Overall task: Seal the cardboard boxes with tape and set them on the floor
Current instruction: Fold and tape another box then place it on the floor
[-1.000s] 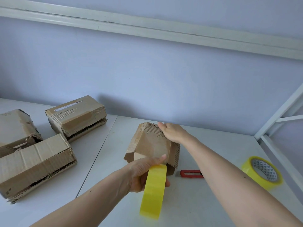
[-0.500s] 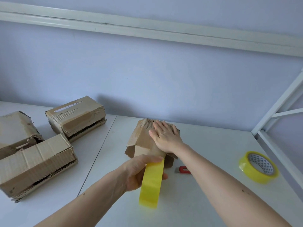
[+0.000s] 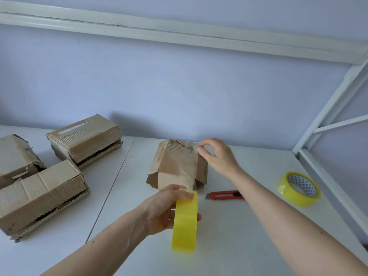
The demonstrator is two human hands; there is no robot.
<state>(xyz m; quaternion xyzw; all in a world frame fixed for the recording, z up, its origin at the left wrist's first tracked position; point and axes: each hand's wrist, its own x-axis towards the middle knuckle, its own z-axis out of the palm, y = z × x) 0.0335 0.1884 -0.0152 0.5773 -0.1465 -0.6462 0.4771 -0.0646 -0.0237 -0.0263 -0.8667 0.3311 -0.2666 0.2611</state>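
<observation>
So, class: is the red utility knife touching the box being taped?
Apart. The head view shows bare white table between the red utility knife and the box.

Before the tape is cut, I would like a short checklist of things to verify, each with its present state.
1. Left hand grips the tape roll: ok.
2. Right hand holds the tape end on the box at its far top edge: cannot tell, fingers are curled there.
3. Tape strip lies flat along the seam: cannot tell, tape is clear.
4. Red cutter is beside the box on the table: ok.
5. A hand is free to take the cutter: not ok.
</observation>
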